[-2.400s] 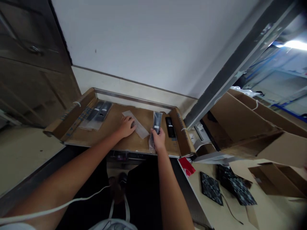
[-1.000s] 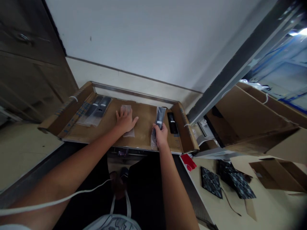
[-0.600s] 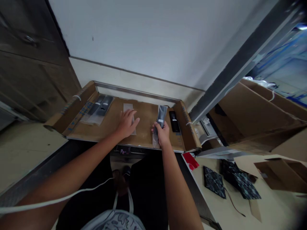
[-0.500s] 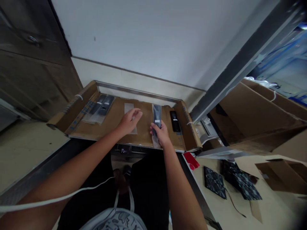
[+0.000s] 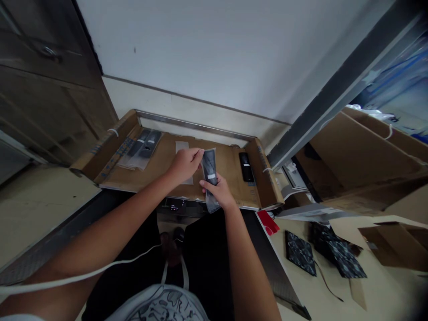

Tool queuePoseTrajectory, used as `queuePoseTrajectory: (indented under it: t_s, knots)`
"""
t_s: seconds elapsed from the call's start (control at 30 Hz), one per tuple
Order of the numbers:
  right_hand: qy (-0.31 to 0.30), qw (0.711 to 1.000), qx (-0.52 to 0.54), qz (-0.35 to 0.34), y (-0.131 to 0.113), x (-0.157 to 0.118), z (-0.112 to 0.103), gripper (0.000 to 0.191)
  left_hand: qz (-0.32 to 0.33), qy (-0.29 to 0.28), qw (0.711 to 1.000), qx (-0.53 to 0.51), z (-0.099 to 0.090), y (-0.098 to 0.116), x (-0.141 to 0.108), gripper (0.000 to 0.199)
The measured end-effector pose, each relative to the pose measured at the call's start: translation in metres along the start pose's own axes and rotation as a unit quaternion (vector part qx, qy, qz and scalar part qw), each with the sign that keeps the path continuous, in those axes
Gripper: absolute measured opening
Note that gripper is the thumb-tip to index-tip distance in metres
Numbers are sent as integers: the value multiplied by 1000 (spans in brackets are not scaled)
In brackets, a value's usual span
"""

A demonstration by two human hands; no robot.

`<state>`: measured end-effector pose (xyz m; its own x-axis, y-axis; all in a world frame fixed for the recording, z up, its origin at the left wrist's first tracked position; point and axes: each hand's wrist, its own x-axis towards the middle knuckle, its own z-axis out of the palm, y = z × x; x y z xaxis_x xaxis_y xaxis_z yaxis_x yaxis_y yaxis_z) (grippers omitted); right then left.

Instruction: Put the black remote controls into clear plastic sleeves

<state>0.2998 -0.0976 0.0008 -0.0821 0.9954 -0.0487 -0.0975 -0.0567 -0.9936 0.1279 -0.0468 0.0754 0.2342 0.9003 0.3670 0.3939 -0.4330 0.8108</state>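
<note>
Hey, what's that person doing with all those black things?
The person's right hand holds a bagged dark thing with a white label, and the left hand pinches its bag near the top. Below them is a cardboard-lined tray. A flat plastic bag lies there, two more bagged pieces sit at the left end, and a bare-looking black piece at the right.

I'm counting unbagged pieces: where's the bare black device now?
In the head view, the bare black device lies at the right end of the cardboard tray, beside its raised side wall, right of the bagged device in the right hand.
</note>
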Motion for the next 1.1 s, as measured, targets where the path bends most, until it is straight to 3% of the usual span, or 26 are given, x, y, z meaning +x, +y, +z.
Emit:
queuePoseTrajectory:
  t_s: [0.13, 0.23, 0.47, 0.73, 0.87, 1.1]
  knots:
    - [-32, 998, -5, 46, -2, 1, -5, 43, 53, 17, 996, 72, -6, 14, 6, 41]
    - [-40, 998, -28, 38, 0, 4, -8, 42, 87, 34, 990, 101, -11, 27, 15, 40]
    - [48, 995, -66, -53, 11, 10, -9, 37, 66, 71, 994, 54, -14, 42, 35, 42]
    - [87, 981, -122, -125, 13, 11, -6, 22, 59, 58, 991, 102, -18, 59, 41, 41]
    - [89, 980, -127, -122, 12, 10, -6, 24, 83, 34, 987, 136, -18, 64, 51, 47]
    - [90, 973, -165, -131, 15, 11, -5, 27, 130, -1, 978, 165, -21, 75, 54, 40]
